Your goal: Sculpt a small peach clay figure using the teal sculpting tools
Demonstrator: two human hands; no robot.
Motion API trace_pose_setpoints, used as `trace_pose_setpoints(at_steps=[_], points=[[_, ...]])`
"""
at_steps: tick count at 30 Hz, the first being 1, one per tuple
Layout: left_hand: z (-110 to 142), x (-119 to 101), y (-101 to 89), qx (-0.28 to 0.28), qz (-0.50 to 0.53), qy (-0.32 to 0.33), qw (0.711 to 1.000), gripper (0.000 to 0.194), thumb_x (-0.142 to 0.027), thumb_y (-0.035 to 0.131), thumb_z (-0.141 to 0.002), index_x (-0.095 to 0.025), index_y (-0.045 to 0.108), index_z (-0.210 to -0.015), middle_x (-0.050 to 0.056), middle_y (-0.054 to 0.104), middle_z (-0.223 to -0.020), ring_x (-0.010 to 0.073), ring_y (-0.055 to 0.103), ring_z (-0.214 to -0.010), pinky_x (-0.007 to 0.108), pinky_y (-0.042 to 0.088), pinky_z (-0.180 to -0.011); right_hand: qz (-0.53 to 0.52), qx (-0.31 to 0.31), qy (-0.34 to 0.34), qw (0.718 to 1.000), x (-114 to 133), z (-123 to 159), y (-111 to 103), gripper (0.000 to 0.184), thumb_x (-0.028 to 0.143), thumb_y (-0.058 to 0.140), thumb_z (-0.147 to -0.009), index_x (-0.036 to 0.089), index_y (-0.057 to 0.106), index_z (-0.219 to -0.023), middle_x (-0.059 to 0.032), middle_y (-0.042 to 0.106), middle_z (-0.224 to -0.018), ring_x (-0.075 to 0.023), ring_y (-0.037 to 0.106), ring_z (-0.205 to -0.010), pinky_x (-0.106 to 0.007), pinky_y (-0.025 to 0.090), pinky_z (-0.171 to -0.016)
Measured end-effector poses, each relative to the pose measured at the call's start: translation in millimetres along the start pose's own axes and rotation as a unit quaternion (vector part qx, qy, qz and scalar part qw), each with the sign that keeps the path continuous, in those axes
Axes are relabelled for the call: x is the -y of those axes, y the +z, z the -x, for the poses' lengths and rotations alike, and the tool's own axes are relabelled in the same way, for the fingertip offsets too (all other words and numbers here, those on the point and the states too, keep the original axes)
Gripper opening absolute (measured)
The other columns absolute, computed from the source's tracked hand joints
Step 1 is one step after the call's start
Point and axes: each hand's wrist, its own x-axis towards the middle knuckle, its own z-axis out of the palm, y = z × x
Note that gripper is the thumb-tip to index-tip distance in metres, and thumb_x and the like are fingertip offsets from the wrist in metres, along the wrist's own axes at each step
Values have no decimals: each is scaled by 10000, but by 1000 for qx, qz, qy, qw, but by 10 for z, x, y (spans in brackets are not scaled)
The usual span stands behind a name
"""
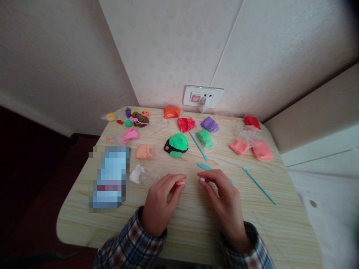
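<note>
Between the thumb and fingers of my left hand is a small piece of peach clay. My right hand pinches a tiny lump of white clay. The two hands are apart, low over the table's near half. Beyond them lies a green clay hat with a black band and a small pink bow. A teal modelling knife lies partly hidden behind my right hand. To the left are an opened bag of white clay and a bag of peach clay.
A blurred-out phone lies at the left. Bags of orange, red, purple and green clay stand toward the wall. Coral clay bags and a thin teal tool are right. A plug fills the wall socket.
</note>
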Motion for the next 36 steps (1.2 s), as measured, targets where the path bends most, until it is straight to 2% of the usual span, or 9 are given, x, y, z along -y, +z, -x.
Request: trace_pose_setpoints(at_steps=[7, 11, 14, 20, 23, 27, 30, 36], points=[[-3, 25, 23, 50, -85, 46, 994, 187, -135, 517, -876, -171, 673, -972, 64, 623, -862, 183, 602, -821, 302, 513, -735, -8, -3, 28, 1000, -6, 16, -19, 150, 303, 584, -858, 219, 604, -735, 8, 617, -680, -151, 583, -659, -264, 478, -615], [6, 26, 36, 57, -107, 70, 990, 211, -121, 499, -883, -173, 677, -983, 77, 617, -922, 188, 587, -862, 312, 522, -752, -2, -2, 46, 999, -28, 30, 0, 93, 289, 569, -865, 223, 620, -824, -9, 659, -767, -168, 614, -739, -282, 485, -669], [19, 34, 50, 62, -124, 76, 987, 246, -98, 469, -887, -182, 674, -993, 80, 618, -971, 186, 585, -871, 317, 529, -762, -8, 4, 50, 999, -48, 41, 5, 132, 272, 521, -889, 230, 645, -906, -24, 687, -842, -174, 633, -791, -298, 490, -718], [19, 45, 55, 68, -100, 52, 991, 229, -96, 479, -883, -169, 655, -1011, 75, 623, -944, 192, 596, -891, 319, 524, -790, -3, 5, 77, 997, -59, 64, -17, 168, 327, 540, -874, 222, 662, -824, -5, 673, -707, -160, 620, -658, -277, 477, -622], [15, 36, 41, 54, -66, 33, 996, 186, -90, 507, -871, -161, 627, -994, 62, 625, -929, 184, 599, -875, 306, 514, -782, 1, -3, 87, 996, -62, 67, -13, 169, 355, 575, -849, 215, 649, -791, -6, 676, -706, -163, 625, -666, -278, 481, -629], [12, 15, 31, 50, -41, 14, 998, 173, -44, 563, -827, -141, 597, -967, 54, 622, -901, 182, 595, -856, 296, 504, -769, -28, 2, 94, 995, -60, 58, 6, 150, 336, 551, -868, 223, 641, -911, -8, 707, -810, -162, 663, -775, -281, 502, -720], [10, 9, 38, 57, -44, 7, 997, 154, -45, 574, -825, -141, 598, -943, 55, 614, -905, 188, 592, -865, 302, 496, -767, -37, 6, 85, 996, -53, 52, 10, 176, 312, 501, -897, 232, 638, -971, 2, 715, -811, -147, 669, -773, -271, 507, -735], [7, 18, 44, 70, -38, 0, 997, 91, -88, 656, -785, -129, 613, -854, 55, 597, -898, 186, 594, -849, 295, 491, -747, -46, -11, 99, 994, -54, 71, -6, 146, 355, 568, -859, 220, 621, -843, 19, 678, -674, -136, 647, -635, -250, 504, -623]])
